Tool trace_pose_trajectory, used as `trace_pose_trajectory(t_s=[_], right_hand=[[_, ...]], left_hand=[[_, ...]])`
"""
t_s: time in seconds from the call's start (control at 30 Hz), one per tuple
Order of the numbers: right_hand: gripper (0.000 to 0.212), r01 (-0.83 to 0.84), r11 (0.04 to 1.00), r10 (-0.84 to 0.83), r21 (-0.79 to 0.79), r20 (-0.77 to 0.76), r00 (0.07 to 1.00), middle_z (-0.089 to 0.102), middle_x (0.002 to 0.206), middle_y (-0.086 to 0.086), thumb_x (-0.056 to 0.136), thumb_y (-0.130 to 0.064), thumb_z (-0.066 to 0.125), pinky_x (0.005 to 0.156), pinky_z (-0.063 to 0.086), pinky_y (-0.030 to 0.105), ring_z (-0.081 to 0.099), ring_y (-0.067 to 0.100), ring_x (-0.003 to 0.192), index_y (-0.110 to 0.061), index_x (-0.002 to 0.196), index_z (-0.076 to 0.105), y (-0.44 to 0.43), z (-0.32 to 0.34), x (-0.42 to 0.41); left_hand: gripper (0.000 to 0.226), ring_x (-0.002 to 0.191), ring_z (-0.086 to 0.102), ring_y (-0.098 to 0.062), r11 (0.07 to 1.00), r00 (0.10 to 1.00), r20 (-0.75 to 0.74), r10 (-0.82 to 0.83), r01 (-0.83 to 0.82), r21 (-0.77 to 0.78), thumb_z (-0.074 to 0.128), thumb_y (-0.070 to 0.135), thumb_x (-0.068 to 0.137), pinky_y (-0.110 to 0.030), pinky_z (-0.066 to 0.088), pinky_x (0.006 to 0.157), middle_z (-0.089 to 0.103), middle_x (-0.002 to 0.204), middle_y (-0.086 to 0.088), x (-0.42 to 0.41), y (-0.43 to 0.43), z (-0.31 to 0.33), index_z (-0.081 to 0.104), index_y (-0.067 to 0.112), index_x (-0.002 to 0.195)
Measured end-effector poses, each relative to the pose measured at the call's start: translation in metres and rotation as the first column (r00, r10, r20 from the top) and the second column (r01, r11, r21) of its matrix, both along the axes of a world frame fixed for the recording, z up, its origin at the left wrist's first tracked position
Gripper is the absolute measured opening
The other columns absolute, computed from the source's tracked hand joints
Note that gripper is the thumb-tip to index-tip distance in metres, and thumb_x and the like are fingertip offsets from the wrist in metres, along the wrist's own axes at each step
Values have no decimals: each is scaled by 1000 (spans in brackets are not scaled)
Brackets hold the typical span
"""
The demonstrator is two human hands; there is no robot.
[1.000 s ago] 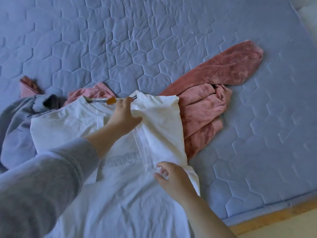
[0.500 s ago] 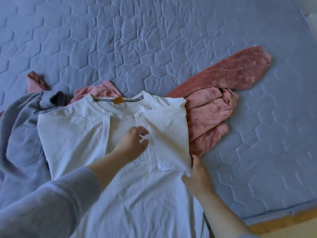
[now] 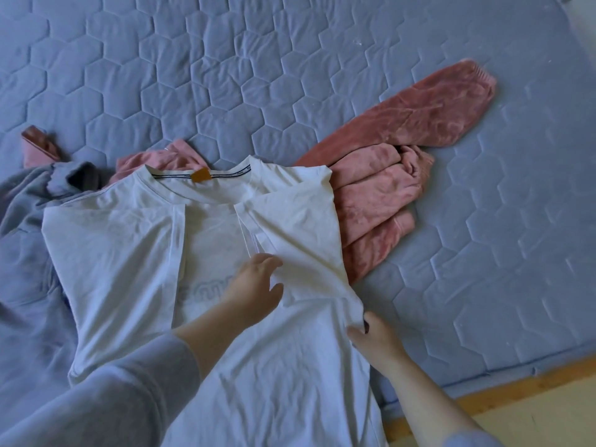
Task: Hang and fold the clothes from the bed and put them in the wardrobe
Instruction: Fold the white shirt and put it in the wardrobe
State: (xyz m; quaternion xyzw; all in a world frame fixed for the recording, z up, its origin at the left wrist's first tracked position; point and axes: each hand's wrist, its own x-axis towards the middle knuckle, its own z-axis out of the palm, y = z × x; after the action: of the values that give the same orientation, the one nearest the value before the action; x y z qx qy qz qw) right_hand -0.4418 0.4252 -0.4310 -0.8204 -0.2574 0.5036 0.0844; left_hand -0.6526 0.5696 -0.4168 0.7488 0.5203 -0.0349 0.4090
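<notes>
The white T-shirt (image 3: 113,253) lies flat mid-view on the quilted mattress (image 3: 483,253), collar at 12 o'clock and both sleeves folded in. My left hand (image 3: 254,291) rests loosely spread on it, and my right hand (image 3: 375,338) pinches its side edge at 5 o'clock. It looks light and limp, so I'd grip the side edges and the hem.

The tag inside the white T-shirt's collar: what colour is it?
Mustard orange; the tag shows best in the head view.
</notes>
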Motion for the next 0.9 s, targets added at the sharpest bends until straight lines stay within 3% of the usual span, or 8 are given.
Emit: trace_pose_trajectory(t_s=[0.17, 0.3, 0.37, 0.47, 0.6, 0.73, 0.8, 0.9], right_hand=[[30, 76, 997, -77, -31, -28, 997, 54, 71, -3, 91, -42, 61, 60, 37, 28, 53, 14, 67, -16, 76, 53, -36, -10, 8], [30, 212, 976, -218, -51, -134, 967, 64, 99, -1, 100, -46, 44, 92, 48, 41, 60, 19, 96, -20, 101, 59, -57, -13, 10], [21, 177, 982, -186, -72, -166, 968, 64, 100, -2, 101, -38, 45, 96, 49, 46, 61, 18, 95, -20, 101, 57, -74, -13, 8], [15, 63, 997, -66, -33, -102, 993, 68, 94, -2, 98, -30, 56, 79, 52, 35, 65, 18, 90, -17, 98, 62, -105, -16, -3], [28, -15, 993, 9, 116, 57, 998, 52, 63, -2, 96, -25, 58, 55, 32, 31, 51, 17, 60, -11, 73, 51, -140, -12, -15], [39, 42, 959, -113, 280, 241, 964, 41, 53, -3, 97, -22, 55, 51, 26, 33, 38, 19, 55, -16, 63, 39, -174, -1, -6], [37, 75, 944, -156, 321, 237, 959, 45, 55, -5, 98, -20, 55, 53, 29, 33, 43, 21, 58, -19, 63, 44, -188, -1, 3], [24, 97, 955, -141, 281, 139, 980, 54, 64, -4, 95, -24, 60, 59, 34, 32, 50, 18, 65, -17, 72, 55, -199, -9, 10]], left_hand=[[34, 116, 53, -15, 999, 997, 58, 49, -49, -9, 58, 19, 91, -15, 32, 93, 50, 133, 2, -3, -36, 1, 58, 17, 125], [29, 107, 56, -12, 991, 990, 76, 122, -117, -62, 57, 20, 92, -24, 44, 94, 52, 127, 4, -2, -72, -1, 59, 21, 121], [28, 108, 57, -11, 983, 983, 82, 165, -158, -91, 56, 20, 92, -29, 48, 94, 53, 124, 4, -2, -93, -2, 60, 22, 119], [27, 107, 57, -9, 984, 987, 90, 136, -124, -125, 55, 22, 93, -29, 49, 93, 53, 124, 5, -3, -128, -5, 58, 24, 120], [29, 108, 56, -8, 985, 992, 73, 100, -88, -151, 54, 24, 95, -26, 48, 92, 53, 126, 6, -9, -176, -4, 57, 24, 124], [34, 106, 54, -10, 984, 998, 10, 59, -57, -168, 54, 26, 95, -18, 39, 87, 47, 135, 6, -16, -215, -5, 53, 26, 129], [37, 107, 54, -13, 983, 999, -26, 39, -43, -179, 54, 27, 95, -20, 38, 89, 45, 140, 5, -17, -228, -10, 52, 24, 131], [40, 128, 44, -20, 996, 996, -82, 22, -29, -88, 56, 26, 94, -27, 31, 105, 42, 145, 0, -10, -244, -23, 53, 21, 133]])
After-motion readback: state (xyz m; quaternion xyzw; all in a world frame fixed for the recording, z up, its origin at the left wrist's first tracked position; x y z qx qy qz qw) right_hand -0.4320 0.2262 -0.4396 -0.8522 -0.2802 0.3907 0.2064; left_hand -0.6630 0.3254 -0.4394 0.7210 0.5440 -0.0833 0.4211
